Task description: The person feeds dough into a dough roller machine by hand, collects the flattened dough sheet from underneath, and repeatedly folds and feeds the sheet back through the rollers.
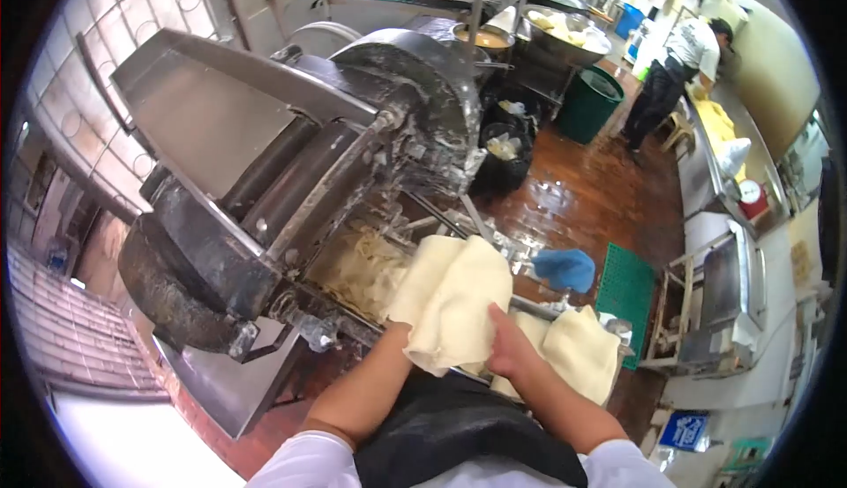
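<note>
A thick, folded sheet of pale dough [463,303] hangs between my two hands, in front of a dough roller machine [291,144]. My right hand [512,347] grips its right edge, thumb up along the side. At the left edge, my left hand [401,333] goes in under the dough, which hides its fingers. Another folded piece of dough [582,351] lies just to the right, beside my right forearm. Crumpled dough scraps [362,267] sit in the tray below the rollers.
A blue cloth [565,268] and a green perforated mat [625,298] are beyond the dough. Farther off are a green bin [589,104], black bags [505,148] and a large metal bowl [569,38]. A co-worker [684,60] bends over the right counter. The red floor looks wet.
</note>
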Motion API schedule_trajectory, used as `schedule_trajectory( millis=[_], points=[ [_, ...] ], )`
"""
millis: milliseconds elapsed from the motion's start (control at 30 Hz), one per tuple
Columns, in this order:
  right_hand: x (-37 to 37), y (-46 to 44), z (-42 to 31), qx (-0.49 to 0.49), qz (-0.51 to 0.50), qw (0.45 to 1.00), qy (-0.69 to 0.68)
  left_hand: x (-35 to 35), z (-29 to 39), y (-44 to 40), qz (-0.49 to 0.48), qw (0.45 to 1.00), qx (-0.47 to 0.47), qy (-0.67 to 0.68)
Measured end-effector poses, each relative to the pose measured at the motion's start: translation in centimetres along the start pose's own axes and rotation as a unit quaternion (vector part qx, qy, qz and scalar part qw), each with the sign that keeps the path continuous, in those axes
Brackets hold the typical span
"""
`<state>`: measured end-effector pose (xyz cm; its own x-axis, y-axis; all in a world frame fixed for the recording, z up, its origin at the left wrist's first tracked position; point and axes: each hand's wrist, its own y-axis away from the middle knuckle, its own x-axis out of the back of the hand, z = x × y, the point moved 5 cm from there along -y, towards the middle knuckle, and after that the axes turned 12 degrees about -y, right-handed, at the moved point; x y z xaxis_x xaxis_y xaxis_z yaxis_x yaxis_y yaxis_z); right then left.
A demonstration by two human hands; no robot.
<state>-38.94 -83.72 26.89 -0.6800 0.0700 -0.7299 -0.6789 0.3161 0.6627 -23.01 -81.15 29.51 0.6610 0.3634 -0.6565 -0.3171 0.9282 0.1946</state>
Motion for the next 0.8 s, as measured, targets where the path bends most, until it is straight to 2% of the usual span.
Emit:
schedule_trajectory(
  millis=[67, 133, 200, 267, 300, 333, 400, 433, 467, 500, 533, 600, 633, 667, 700, 733, 767, 800],
  points=[
    [-0.3, 2.3, -0.4, -0.02, 0.004, 1.0, -0.011, -0.1, -0.3, 0.1, -0.006, 1.0, 0.001, 0.005],
    [-1.1, 4.5, -1.7, 0.019, 0.015, 0.997, 0.069, -0.4, -0.4, -0.2, -0.017, 1.0, 0.0, 0.01],
    [-3.4, 6.6, -2.8, 0.037, -0.011, 0.996, 0.077, -1.0, -0.5, -0.5, -0.035, 0.999, 0.001, 0.009],
    [-7.9, 8.9, -4.4, 0.077, -0.119, 0.985, 0.097, -1.7, -0.5, -0.8, -0.056, 0.998, 0.008, 0.003],
    [-10.1, 9.5, -4.8, 0.085, -0.129, 0.983, 0.103, -2.1, -0.6, -1.0, -0.069, 0.998, 0.012, -0.002],
    [-10.5, 8.6, -5.3, 0.049, -0.191, 0.978, 0.064, -2.6, -0.6, -1.1, -0.083, 0.996, 0.018, -0.008],
    [-13.6, 7.3, -5.2, 0.068, -0.202, 0.974, 0.078, -3.0, -0.5, -0.4, -0.13, 0.991, 0.014, 0.014],
    [-15.1, 7.3, -5.1, 0.059, -0.21, 0.972, 0.087, -3.5, -0.7, 0.3, -0.18, 0.98, -0.011, 0.082],
    [-16.4, 7.8, -4.8, 0.049, -0.219, 0.969, 0.098, -6.9, 0.7, 2.8, -0.284, 0.889, 0.021, 0.358],
    [-17.4, 8.9, -4.8, 0.084, -0.205, 0.967, 0.129, -8.6, 2.6, 4.3, -0.285, 0.892, 0.018, 0.35],
    [-17.3, 9.6, -5.1, 0.082, -0.213, 0.965, 0.128, -10.5, 3.9, 5.7, -0.265, 0.914, 0.081, 0.297],
    [-15.7, 11.5, -7.1, 0.117, -0.287, 0.94, 0.143, -12.9, 6.1, 7.8, -0.215, 0.937, 0.204, 0.186],
    [-15.0, 12.3, -8.0, 0.099, -0.346, 0.931, 0.066, -13.0, 6.7, 8.1, -0.185, 0.938, 0.264, 0.13],
    [-14.4, 13.1, -9.1, 0.08, -0.402, 0.912, -0.012, -13.6, 7.5, 8.6, -0.192, 0.941, 0.261, 0.102],
    [-14.0, 14.4, -10.3, 0.119, -0.412, 0.903, 0.001, -14.0, 8.9, 8.8, -0.204, 0.945, 0.236, 0.096],
    [-13.7, 15.9, -11.3, 0.157, -0.421, 0.893, 0.014, -14.3, 10.2, 8.9, -0.212, 0.953, 0.2, 0.082],
    [-13.3, 16.5, -11.7, 0.154, -0.427, 0.891, 0.013, -14.5, 11.8, 9.1, -0.21, 0.963, 0.158, 0.058],
    [-12.6, 16.8, -12.6, 0.204, -0.396, 0.895, -0.01, -14.3, 13.7, 9.1, -0.201, 0.973, 0.108, 0.023]
  ],
)
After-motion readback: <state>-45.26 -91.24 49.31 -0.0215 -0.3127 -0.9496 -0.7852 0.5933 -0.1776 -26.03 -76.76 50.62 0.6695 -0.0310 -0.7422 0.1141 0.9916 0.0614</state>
